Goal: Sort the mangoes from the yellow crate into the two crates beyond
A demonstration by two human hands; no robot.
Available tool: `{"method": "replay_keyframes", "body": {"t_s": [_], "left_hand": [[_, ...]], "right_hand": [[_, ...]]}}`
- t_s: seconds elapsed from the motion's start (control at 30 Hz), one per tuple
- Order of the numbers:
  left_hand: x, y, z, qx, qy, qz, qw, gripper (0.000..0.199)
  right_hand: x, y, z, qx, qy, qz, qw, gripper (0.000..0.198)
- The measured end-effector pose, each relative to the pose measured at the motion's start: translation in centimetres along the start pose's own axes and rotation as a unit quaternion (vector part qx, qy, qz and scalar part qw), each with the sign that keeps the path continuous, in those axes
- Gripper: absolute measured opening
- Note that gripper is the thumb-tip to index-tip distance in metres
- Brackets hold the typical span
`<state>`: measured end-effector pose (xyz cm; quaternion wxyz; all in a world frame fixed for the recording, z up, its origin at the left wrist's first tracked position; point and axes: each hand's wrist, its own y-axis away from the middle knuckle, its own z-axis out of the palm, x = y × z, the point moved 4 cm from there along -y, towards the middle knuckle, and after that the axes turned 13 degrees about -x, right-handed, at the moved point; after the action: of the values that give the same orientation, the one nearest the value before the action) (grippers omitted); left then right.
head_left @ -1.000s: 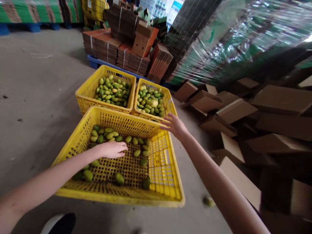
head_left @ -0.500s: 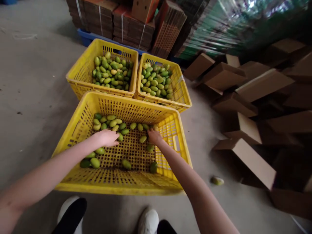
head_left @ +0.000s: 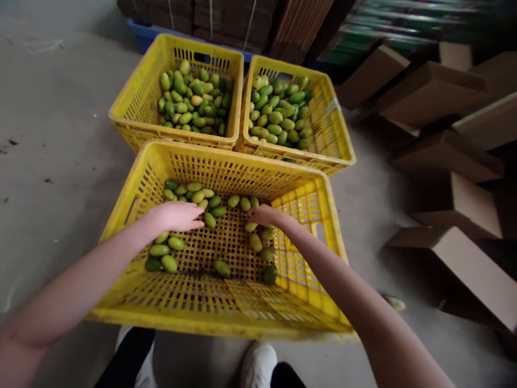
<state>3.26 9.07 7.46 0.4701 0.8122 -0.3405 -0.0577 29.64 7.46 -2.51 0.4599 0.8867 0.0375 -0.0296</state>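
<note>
A large yellow plastic crate (head_left: 226, 328) stands at my feet with small green mangoes (head_left: 222, 268) scattered over its slotted floor. My left hand (head_left: 177, 215) hovers low at the left side, palm down, fingers stretched out, beside a loose cluster of mangoes (head_left: 197, 196). One mango (head_left: 210, 220) lies just off its fingertips. On the other side, my right hand (head_left: 264, 214) reaches down with loosely bent fingers, partly apart. Right below it are several mangoes (head_left: 256, 242); whether the fingers touch one is hidden.
Behind stand two more yellow crates, left (head_left: 173, 137) and right (head_left: 339, 129), each part filled with mangoes. Cardboard boxes (head_left: 472, 269) lie heaped at the right. One fruit (head_left: 393, 303) rests on the floor by my right forearm. Bundled cardboard (head_left: 234, 21) is at the back.
The view has shifted, so the crates sit larger and further right. More mangoes now show loose under my right hand. My left hand keeps about the same place in the crate.
</note>
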Motion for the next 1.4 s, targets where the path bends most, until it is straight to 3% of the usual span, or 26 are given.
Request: {"method": "replay_keyframes", "body": {"t_s": [0.2, 0.37, 0.53, 0.6, 0.8, 0.87, 0.93, 1.0, 1.07, 1.13, 1.2, 1.27, 1.37, 1.4], "left_hand": [[-2.2, 0.7, -1.3, -0.002, 0.01, -0.065, 0.998, 0.057], [-2.8, -0.3, -0.7, -0.005, 0.027, -0.046, 0.999, 0.057], [-3.3, -1.0, 0.1, 0.007, 0.044, -0.034, 0.998, 0.058], [-3.6, -1.2, 0.4, 0.007, 0.04, -0.038, 0.998, 0.059], [-4.9, -4.4, -0.2, -0.011, 0.021, -0.063, 0.998, 0.055], [-5.2, -6.2, -1.0, 0.014, 0.003, -0.108, 0.994, 0.051], [-5.1, -7.7, -1.9, 0.084, -0.006, -0.146, 0.986, 0.053], [-4.4, -8.4, -2.4, 0.145, -0.015, -0.142, 0.979, 0.057], [-3.3, -8.7, -1.6, 0.094, -0.015, -0.097, 0.991, 0.054], [-2.4, -8.6, -0.1, -0.034, -0.001, -0.053, 0.998, 0.042], [-2.1, -8.1, 0.8, -0.109, -0.004, -0.046, 0.993, 0.034], [-2.6, -7.9, 0.4, -0.069, -0.03, -0.062, 0.995, 0.033], [-4.0, -8.6, -1.6, 0.077, -0.042, -0.082, 0.993, 0.04], [-4.6, -9.0, -2.1, 0.099, -0.037, -0.087, 0.991, 0.042]], "right_hand": [[-0.1, -0.5, -0.2, 0.089, -0.042, 0.069, 0.993, 0.049], [0.1, -1.8, 0.8, 0.085, -0.099, 0.078, 0.988, 0.062], [1.8, -1.0, -0.4, -0.028, -0.16, -0.024, 0.986, 0.024], [2.4, -0.5, -1.1, -0.072, -0.175, -0.06, 0.98, 0.018], [3.0, -0.3, -0.7, -0.035, -0.091, -0.01, 0.995, 0.019], [2.7, -0.4, 0.3, -0.019, -0.079, 0.002, 0.997, 0.032], [2.5, -0.3, 1.4, -0.003, -0.068, 0.011, 0.998, 0.045], [2.4, -0.2, 2.3, -0.003, -0.06, 0.016, 0.998, 0.052], [2.3, -0.1, 2.9, -0.02, -0.054, 0.01, 0.998, 0.051], [2.2, 0.0, 3.1, -0.036, -0.051, -0.002, 0.998, 0.047], [1.8, 0.2, 2.9, -0.041, -0.049, -0.013, 0.998, 0.046], [1.3, 0.4, 2.6, -0.039, -0.045, -0.022, 0.998, 0.047], [0.1, 0.9, 2.3, -0.038, -0.031, -0.03, 0.998, 0.049], [-0.3, 1.1, 2.3, -0.04, -0.028, -0.031, 0.998, 0.048]]}}
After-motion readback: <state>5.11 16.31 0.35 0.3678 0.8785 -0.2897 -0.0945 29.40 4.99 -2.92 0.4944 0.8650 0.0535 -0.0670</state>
